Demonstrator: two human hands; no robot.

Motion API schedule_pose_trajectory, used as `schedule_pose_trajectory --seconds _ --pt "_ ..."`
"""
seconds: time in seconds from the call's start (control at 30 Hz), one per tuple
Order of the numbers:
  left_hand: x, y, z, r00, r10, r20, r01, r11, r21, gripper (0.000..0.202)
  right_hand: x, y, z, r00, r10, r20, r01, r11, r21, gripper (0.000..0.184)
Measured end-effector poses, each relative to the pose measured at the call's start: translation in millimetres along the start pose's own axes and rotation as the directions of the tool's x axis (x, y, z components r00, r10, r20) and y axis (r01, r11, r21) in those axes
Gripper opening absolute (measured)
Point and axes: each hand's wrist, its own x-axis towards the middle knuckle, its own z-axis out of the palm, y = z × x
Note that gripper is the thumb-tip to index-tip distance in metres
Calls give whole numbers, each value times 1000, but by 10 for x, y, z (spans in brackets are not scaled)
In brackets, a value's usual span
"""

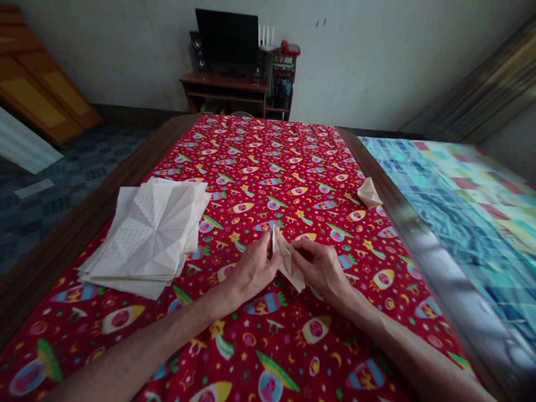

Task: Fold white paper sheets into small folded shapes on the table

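Note:
A folded piece of cream paper point(286, 258) stands partly upright over the red patterned tablecloth point(268, 167), held between both hands. My left hand point(251, 271) pinches its upper left edge with closed fingers. Gripping its right side, my right hand point(320, 267) has its fingers curled onto the paper. A stack of creased cream paper sheets point(151, 237) lies to the left of my left hand, with a small gap between them. A small finished folded paper piece point(369, 193) rests near the table's right edge.
The wooden table point(84, 212) shows bare rims on both sides. A bed with a blue patchwork cover point(460, 206) borders the right. A desk with monitor and speakers point(228, 56) stands against the far wall. Wooden panels point(37, 89) lean at far left.

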Motion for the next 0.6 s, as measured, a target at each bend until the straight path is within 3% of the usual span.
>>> schedule_pose_trajectory --seconds 0.2,0.4,0.6 --pt "16 65 -9 997 -84 -1 83 994 77 17 -13 -66 -4 998 10 59 -9 1000 -20 15" --pt "9 91 12 997 -77 -15 77 997 27 32 -14 -3 4 998 43 45 -39 997 -68 14" --pt "14 67 -11 995 -99 15 100 994 -37 46 -29 28 21 998 39 42 -39 999 3 14"
